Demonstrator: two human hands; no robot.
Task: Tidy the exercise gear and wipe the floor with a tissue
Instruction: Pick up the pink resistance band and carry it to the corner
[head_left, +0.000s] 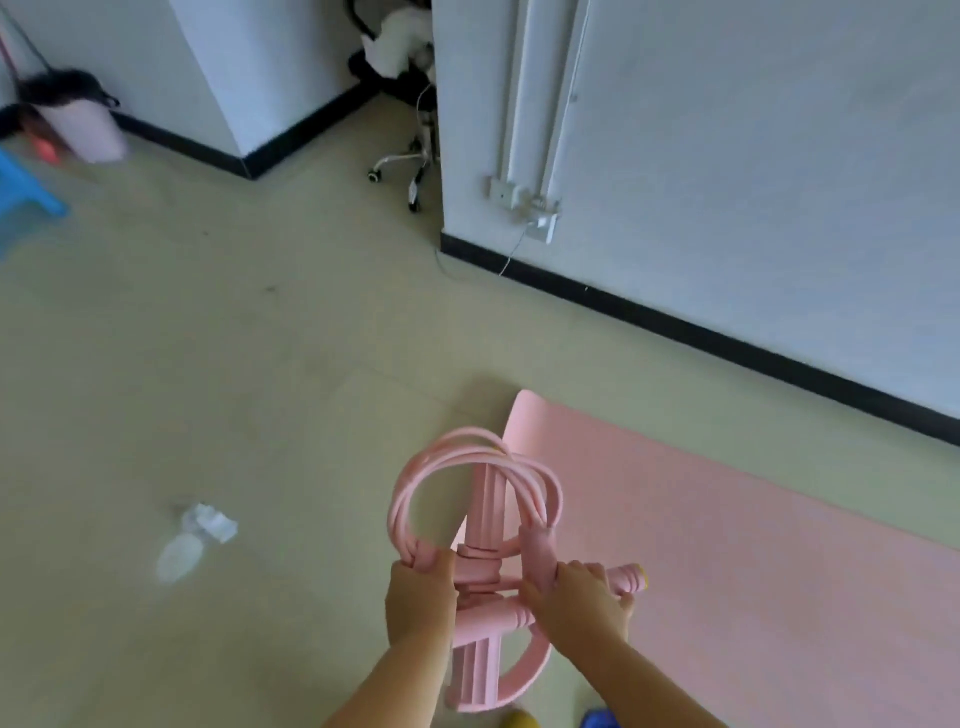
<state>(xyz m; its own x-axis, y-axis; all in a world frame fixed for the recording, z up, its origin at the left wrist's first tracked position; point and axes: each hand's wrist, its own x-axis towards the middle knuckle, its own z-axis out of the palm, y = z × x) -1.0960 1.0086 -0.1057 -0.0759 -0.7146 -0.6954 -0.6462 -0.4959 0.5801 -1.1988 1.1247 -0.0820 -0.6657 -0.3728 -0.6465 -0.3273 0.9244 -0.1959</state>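
Note:
I hold a pink pedal resistance puller (480, 525) up in front of me, its elastic tubes bent into loops above its foam bar. My left hand (420, 597) grips the left end where the tubes meet the bar. My right hand (576, 597) grips the foam handle on the right, whose yellow-capped end sticks out past my fingers. A pink exercise mat (727, 545) lies flat on the floor at the right. A crumpled white tissue (210, 522) lies on the floor at the left, with a pale wet patch (179, 561) just in front of it.
A white wall with black skirting (727, 343) runs along the mat's far side, a socket and cable on it. An office chair base (405, 166) stands in the gap behind. A pink bin (83, 124) and a blue stool (26, 192) are far left. Yellow and blue objects show at the bottom edge.

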